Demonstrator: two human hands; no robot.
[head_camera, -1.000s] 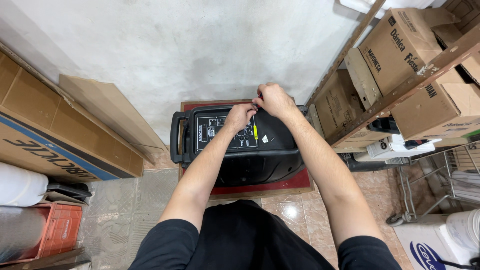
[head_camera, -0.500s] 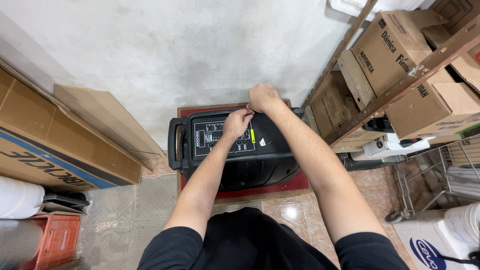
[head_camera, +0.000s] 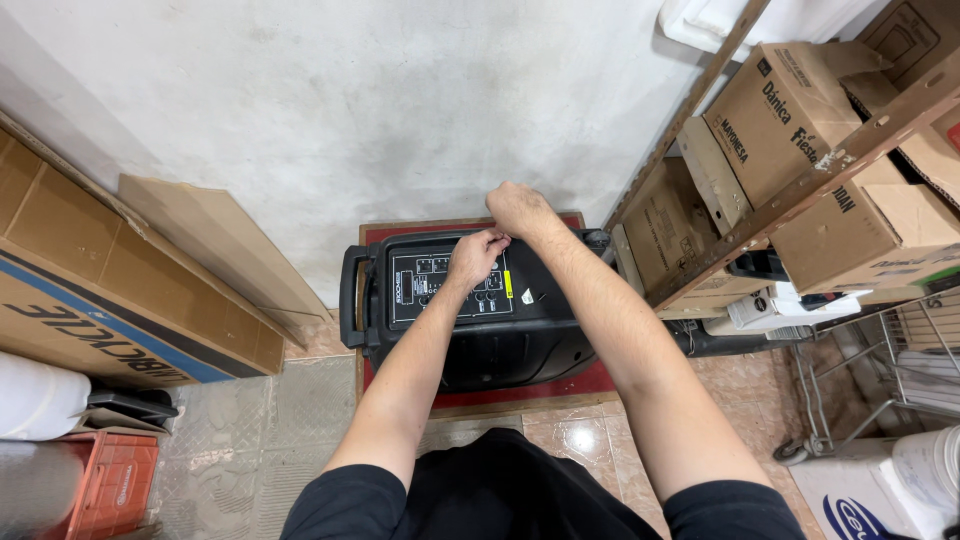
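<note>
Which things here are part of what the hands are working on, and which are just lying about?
In hand: black speaker, its control panel, left hand, right hand.
Lying about: cardboard boxes on shelf, flat carton, orange crate, white bucket.

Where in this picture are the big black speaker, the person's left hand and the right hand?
black speaker (head_camera: 520, 350), head view, on its dark front below the control panel.
left hand (head_camera: 476, 257), head view, on the back of the hand.
right hand (head_camera: 517, 208), head view, on the back of the hand.
</note>
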